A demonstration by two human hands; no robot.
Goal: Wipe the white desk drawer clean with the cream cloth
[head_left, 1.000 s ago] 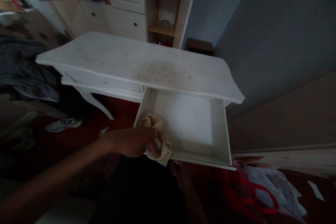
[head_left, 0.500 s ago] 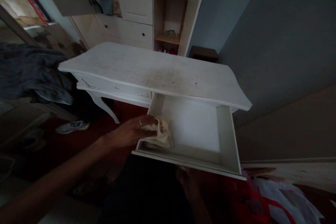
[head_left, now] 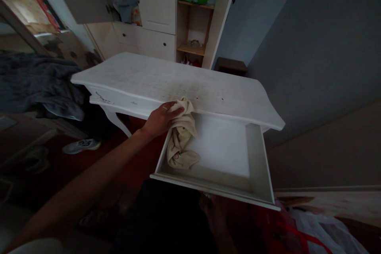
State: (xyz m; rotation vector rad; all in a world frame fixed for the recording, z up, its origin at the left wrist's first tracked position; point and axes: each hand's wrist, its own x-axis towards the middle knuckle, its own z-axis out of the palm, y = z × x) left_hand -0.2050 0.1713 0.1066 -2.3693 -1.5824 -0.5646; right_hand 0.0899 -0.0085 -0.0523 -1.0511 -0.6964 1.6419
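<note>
A cream cloth hangs in folds from my left hand, its lower end trailing along the left side of the pulled-out drawer. That hand is closed on the cloth's upper end, close to the front edge of the white desk. Under the drawer's front panel is my right hand, dark and partly covered by the drawer; its fingers are hard to make out. The drawer's white floor shows beside the cloth, with grey dirt along its inner edges.
Dark smudges mark the desk top. Behind it stands a white wardrobe with open shelves. A grey garment lies at left above a shoe. Bags sit on the floor at lower right, near the wall.
My left hand has moved from the drawer's front left corner up toward its back, and the bunched cloth now stretches out lengthwise. My right hand stays under the drawer front.
</note>
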